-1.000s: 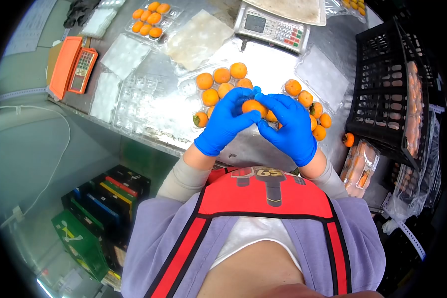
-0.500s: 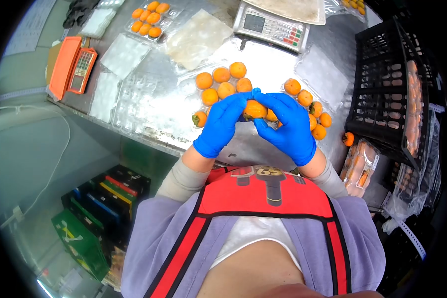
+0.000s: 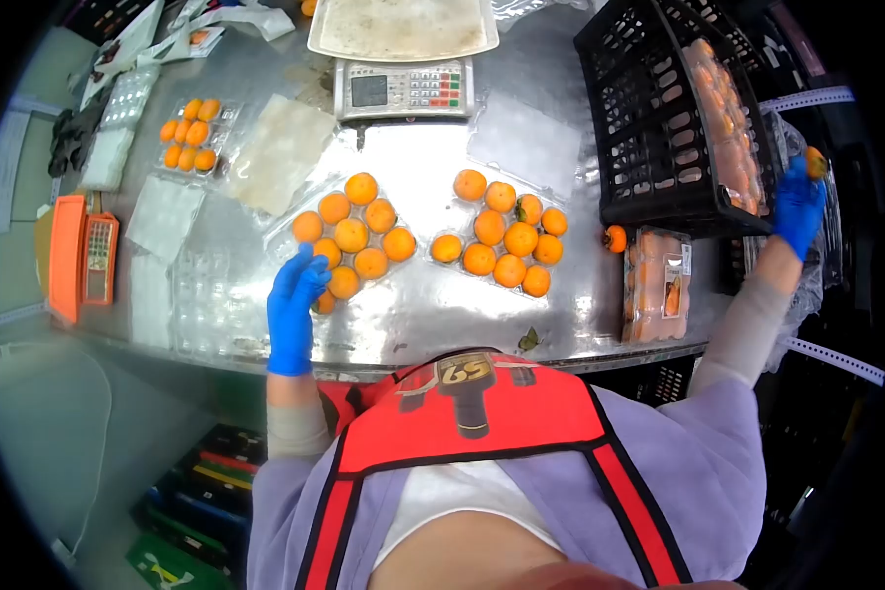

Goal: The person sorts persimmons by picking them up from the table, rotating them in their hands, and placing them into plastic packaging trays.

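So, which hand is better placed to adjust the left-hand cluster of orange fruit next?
Probably the left hand: it is right beside that cluster. The right hand is out beyond the black crate, with another fruit at its fingertips.

The gloves (image 3: 298, 307) are blue, the fruit (image 3: 351, 235) orange, the apron (image 3: 536, 413) red (black-edged).

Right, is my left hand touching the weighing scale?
Apart: the head view shows persimmons and bare steel table between your left hand and the weighing scale.
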